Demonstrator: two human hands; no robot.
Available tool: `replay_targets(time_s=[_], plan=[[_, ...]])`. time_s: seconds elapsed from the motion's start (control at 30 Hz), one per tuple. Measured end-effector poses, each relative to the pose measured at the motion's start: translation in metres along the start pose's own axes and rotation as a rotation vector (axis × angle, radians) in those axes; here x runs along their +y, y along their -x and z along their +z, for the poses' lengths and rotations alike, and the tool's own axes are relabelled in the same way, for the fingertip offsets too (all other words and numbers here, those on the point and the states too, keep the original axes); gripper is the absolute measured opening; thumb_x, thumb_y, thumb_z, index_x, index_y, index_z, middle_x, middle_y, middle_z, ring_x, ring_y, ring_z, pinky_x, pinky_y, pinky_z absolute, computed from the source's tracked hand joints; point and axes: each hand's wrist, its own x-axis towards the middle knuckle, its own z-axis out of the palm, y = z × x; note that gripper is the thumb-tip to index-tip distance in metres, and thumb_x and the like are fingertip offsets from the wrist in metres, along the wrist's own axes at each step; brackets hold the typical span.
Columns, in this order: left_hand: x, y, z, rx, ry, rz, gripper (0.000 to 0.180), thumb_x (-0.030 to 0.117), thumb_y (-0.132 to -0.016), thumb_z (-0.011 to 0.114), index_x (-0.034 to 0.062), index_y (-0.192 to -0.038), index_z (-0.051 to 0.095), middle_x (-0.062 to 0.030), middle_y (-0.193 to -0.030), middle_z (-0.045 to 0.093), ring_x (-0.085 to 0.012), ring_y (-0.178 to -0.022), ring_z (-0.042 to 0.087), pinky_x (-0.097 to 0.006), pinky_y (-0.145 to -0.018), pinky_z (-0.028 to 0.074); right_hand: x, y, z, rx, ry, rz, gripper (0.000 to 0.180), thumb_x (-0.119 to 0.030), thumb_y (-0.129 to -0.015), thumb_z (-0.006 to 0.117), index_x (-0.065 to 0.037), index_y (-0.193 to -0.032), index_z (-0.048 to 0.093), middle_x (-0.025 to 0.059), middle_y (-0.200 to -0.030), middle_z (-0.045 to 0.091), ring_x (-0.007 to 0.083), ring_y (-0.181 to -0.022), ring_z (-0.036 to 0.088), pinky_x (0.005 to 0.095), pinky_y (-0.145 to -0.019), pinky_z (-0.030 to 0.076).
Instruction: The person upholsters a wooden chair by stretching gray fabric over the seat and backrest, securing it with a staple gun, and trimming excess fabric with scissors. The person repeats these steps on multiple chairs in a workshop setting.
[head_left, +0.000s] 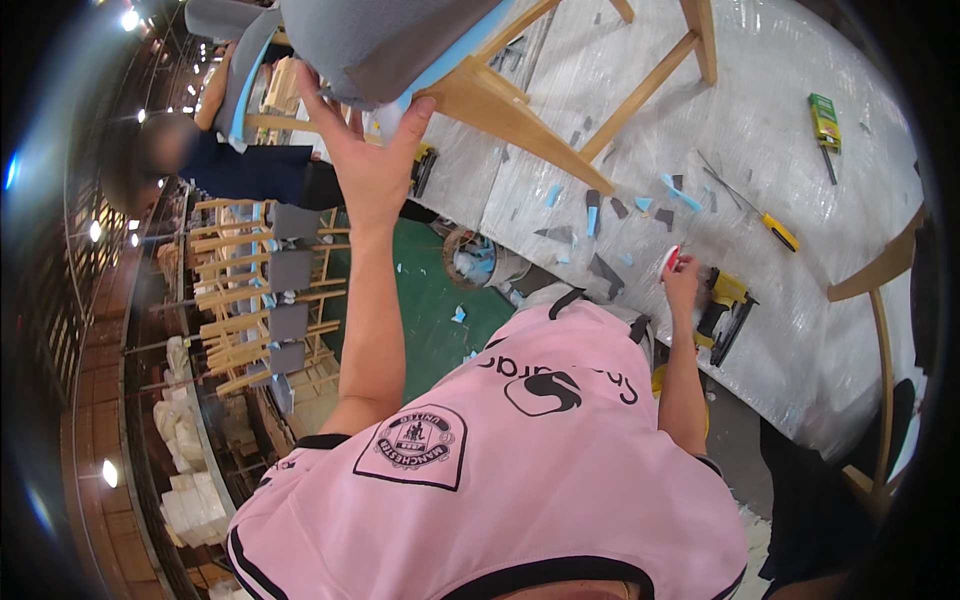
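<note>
The top edge cuts off the chair (365,48) just beyond the left hand (372,150), so its full shape is hidden. That hand's thumb and fingers spread across the seat's near corner, some fingertips lost behind the cloth; whether it clamps or only presses, I cannot tell. The right hand (682,282) closes its fingers on a small red-and-white object (670,259), mostly covered and too small to identify. Another yellow-and-black tool (424,168), just right of the left hand, is half hidden.

Smooth grey fabric wraps the rounded seat, with pale blue foam (462,52) showing along its edge above a tapered, light wooden leg (530,130). Wrinkled, glossy clear plastic covers the table (850,215). Angular grey and blue scraps (604,272) lie left of the right hand; a boxy yellow-and-black staple gun (730,292) lies just right of it, and beyond, a slim-shafted, yellow-handled screwdriver (778,232).
</note>
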Motion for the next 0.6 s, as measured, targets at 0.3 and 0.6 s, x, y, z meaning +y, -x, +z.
replay_targets(time_s=[0.3,0.6], plan=[[-0.017,0.012,0.007,0.214,-0.286,0.475,0.061,0.013,-0.074,0.090,0.0124,-0.123,0.053,-0.0159,-0.143,0.030,-0.0354,-0.135,0.034,-0.050,-0.109,0.039,0.012,-0.041,-0.012,-0.067,0.094,-0.289,0.057,-0.019,-0.085,0.073,0.000,-0.133,0.048,0.0168,-0.100,0.070,0.0239,-0.074,0.070,0.0354,-0.069,0.055],[-0.012,-0.011,-0.007,0.200,-0.094,0.492,0.015,0.015,-0.083,0.085,0.0050,-0.091,0.076,-0.0107,-0.128,0.049,-0.0222,-0.113,0.061,-0.031,-0.088,0.057,-0.123,-0.029,-0.052,-0.508,-0.800,0.131,0.059,-0.047,-0.085,0.079,0.004,-0.111,0.064,0.0055,-0.072,0.062,0.0112,-0.062,0.061,0.0258,-0.055,0.048]])
